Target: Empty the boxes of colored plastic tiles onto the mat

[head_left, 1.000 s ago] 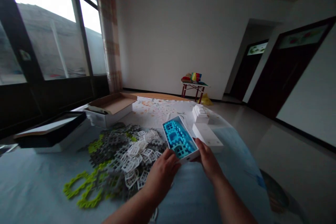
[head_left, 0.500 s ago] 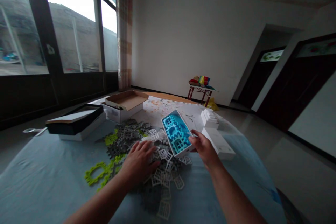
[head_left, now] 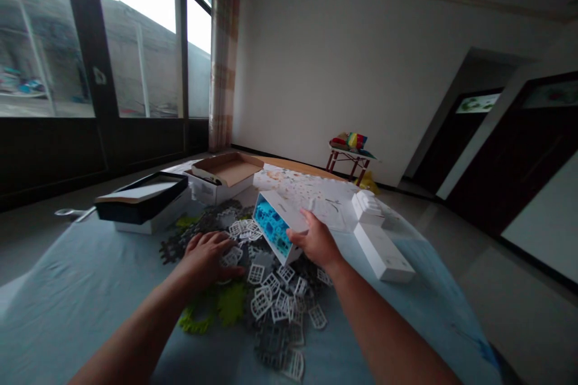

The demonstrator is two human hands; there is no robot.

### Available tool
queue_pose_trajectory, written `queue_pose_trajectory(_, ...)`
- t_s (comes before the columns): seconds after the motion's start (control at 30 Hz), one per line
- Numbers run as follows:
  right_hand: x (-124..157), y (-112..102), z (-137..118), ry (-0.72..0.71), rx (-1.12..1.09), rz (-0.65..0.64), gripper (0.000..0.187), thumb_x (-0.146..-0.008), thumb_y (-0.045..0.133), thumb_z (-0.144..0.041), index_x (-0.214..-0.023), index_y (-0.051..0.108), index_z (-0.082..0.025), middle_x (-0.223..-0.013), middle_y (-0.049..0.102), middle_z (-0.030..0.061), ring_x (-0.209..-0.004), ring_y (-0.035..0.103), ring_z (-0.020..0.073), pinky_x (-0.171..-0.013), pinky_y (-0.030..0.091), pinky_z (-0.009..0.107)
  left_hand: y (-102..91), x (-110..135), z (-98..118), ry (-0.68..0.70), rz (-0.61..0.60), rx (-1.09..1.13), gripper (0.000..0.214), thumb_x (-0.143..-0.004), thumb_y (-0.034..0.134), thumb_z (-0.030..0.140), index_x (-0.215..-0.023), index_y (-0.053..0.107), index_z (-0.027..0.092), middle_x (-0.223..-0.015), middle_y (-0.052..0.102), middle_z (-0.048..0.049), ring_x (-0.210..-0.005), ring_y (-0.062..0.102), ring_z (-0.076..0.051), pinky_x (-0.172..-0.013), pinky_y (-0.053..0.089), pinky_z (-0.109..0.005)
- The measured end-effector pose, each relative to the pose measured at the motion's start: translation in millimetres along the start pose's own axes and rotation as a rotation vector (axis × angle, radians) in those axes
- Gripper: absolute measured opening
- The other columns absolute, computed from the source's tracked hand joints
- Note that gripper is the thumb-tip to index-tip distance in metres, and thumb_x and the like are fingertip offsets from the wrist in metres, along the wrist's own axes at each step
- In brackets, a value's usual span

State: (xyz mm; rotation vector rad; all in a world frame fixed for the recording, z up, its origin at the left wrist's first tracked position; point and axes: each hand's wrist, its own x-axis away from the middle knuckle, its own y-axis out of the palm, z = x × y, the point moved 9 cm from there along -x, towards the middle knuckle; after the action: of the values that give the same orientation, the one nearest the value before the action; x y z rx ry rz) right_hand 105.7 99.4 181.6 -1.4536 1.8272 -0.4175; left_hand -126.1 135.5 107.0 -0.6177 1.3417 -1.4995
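Observation:
My right hand (head_left: 316,243) grips a small white box (head_left: 284,213) tipped onto its side, its opening facing left and showing bright blue lattice pieces (head_left: 272,228) inside. My left hand (head_left: 205,255) rests palm down, fingers curled, on a heap of white, grey and yellow-green plastic lattice pieces (head_left: 271,295) spread on the light blue cloth (head_left: 90,289). The box hangs just above the heap, between my two hands.
A long white box (head_left: 383,252) and a ridged white block (head_left: 368,206) lie to the right. A black and white box (head_left: 144,201) and an open cardboard box (head_left: 226,174) sit at the back left. A small red table (head_left: 347,159) stands by the far wall.
My right hand has tipped the box of blue pieces from face-up onto its side, over the heap. My left hand let go of it and moved left onto the pieces.

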Motion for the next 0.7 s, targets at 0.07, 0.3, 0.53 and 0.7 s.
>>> queue_pose_trajectory(0.07, -0.6, 3.9, -11.9, -0.029, 0.125, -0.009, 0.072, -0.068, 0.062, -0.04, -0.129, 0.041, -0.01, -0.109, 0.062, 0.0161, -0.1, 0.059, 0.0271, -0.084, 0.046, 0.036, 0.0, 1.3, -13.6, -0.06, 0.012, -0.009, 0.068, -0.054, 0.053, 0.074, -0.107, 0.06, 0.032, -0.121, 0.055, -0.005, -0.12, 0.039, -0.03, -0.103, 0.014, -0.051)
queue_pose_trajectory(0.3, -0.3, 8.6, -27.3, -0.179, 0.215, 0.017, 0.072, -0.069, 0.061, -0.039, -0.132, 0.037, -0.014, -0.12, 0.057, 0.0135, -0.105, 0.057, 0.0244, -0.088, 0.045, 0.034, -1.1, 8.1, -24.2, -0.131, -0.027, -0.002, 0.097, -0.046, 0.058, 0.074, -0.126, 0.046, 0.021, -0.129, 0.048, -0.0138, -0.125, 0.033, -0.032, -0.106, 0.012, -0.05)
queue_pose_trajectory(0.53, 1.9, -13.7, -22.5, -0.181, 0.177, 0.084, 0.074, -0.068, 0.063, -0.036, -0.134, 0.035, -0.021, -0.129, 0.05, 0.0092, -0.115, 0.05, 0.0251, -0.097, 0.038, 0.038, -6.5, 10.3, -25.3, -0.163, -0.062, 0.041, 0.101, -0.052, 0.058, 0.07, -0.133, 0.034, 0.015, -0.133, 0.043, -0.0169, -0.126, 0.033, -0.028, -0.109, 0.008, -0.047)
queue_pose_trajectory(0.7, 12.1, -17.6, -25.2, -0.266, 0.164, 0.023, 0.075, -0.069, 0.063, -0.035, -0.136, 0.032, -0.023, -0.13, 0.049, 0.0066, -0.117, 0.048, 0.0249, -0.099, 0.036, 0.039, -15.5, 7.4, -14.1, -0.126, 0.092, 0.06, 0.087, -0.065, 0.048, 0.068, -0.132, 0.035, 0.014, -0.135, 0.041, -0.0146, -0.124, 0.036, -0.029, -0.107, 0.016, -0.048)
